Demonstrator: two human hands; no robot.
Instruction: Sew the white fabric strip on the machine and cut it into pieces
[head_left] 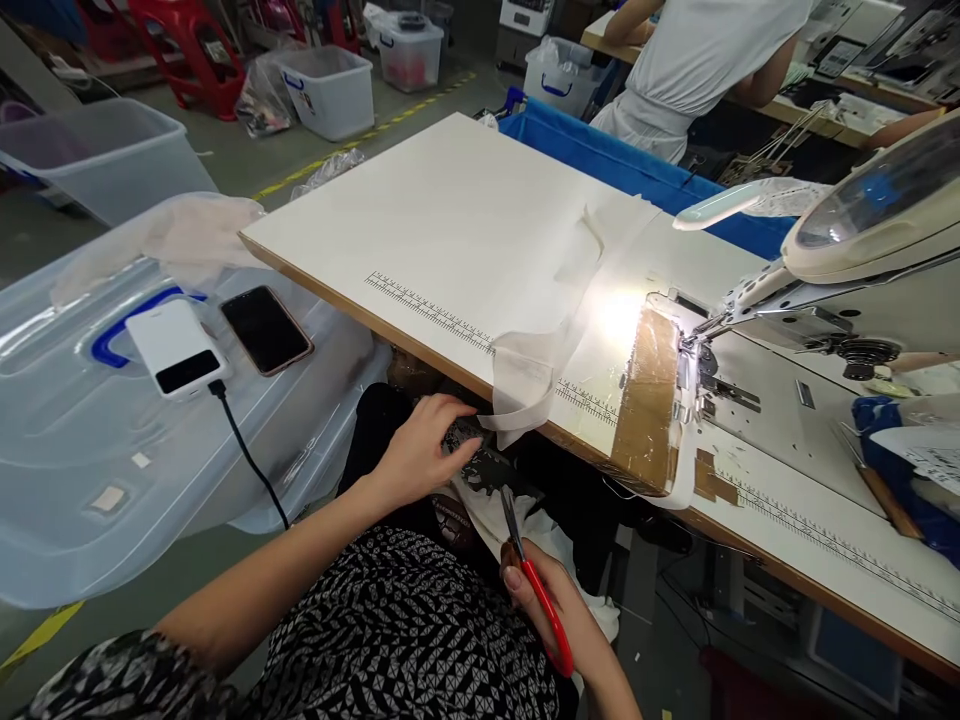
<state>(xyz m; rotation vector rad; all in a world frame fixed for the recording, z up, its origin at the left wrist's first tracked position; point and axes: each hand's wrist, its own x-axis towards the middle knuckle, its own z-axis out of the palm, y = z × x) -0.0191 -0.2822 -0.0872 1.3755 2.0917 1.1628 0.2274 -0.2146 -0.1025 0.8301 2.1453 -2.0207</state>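
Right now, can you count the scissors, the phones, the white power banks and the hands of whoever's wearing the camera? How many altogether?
Scissors: 1, the red-handled scissors
Phones: 1, the dark-screened phone
Power banks: 1, the white power bank
Wearer's hands: 2, the left hand and right hand
Total: 5
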